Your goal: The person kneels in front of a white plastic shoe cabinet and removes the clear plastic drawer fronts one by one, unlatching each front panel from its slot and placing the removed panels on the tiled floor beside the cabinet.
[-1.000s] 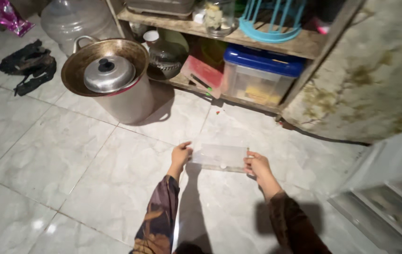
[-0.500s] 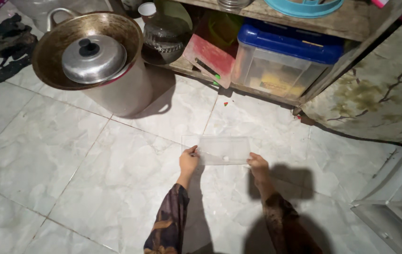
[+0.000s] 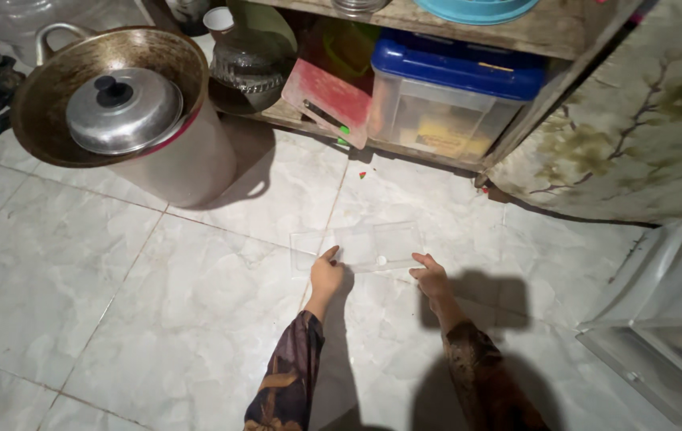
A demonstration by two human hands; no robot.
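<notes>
Clear plastic tray (image 3: 357, 247), flat and see-through, is what I've got in both hands, held low over the pale marble-look floor tiles (image 3: 157, 279). It's so transparent you mostly just see the tile through it, and I can't tell whether it's resting on the floor or just above it. My left hand (image 3: 326, 275) is pinching the near edge toward its left end, thumb on top. My right hand (image 3: 432, 278) grips the same near edge closer to the right end, fingers curled around it. Both of my sleeves are dark with a brownish pattern.

Around me: up and to the left sits a big metal pot (image 3: 169, 156) with a wide brown-stained pan (image 3: 53, 104) on top of it, and a small silver lid (image 3: 124, 110) with a black knob lying inside the pan. Straight ahead is a low wooden shelf (image 3: 468, 160) holding a clear storage box with a blue lid (image 3: 444, 104), a red cutting board (image 3: 333, 100) leaning beside it, and a glass jug (image 3: 249, 68). A floral curtain (image 3: 636, 136) hangs on the right.
</notes>
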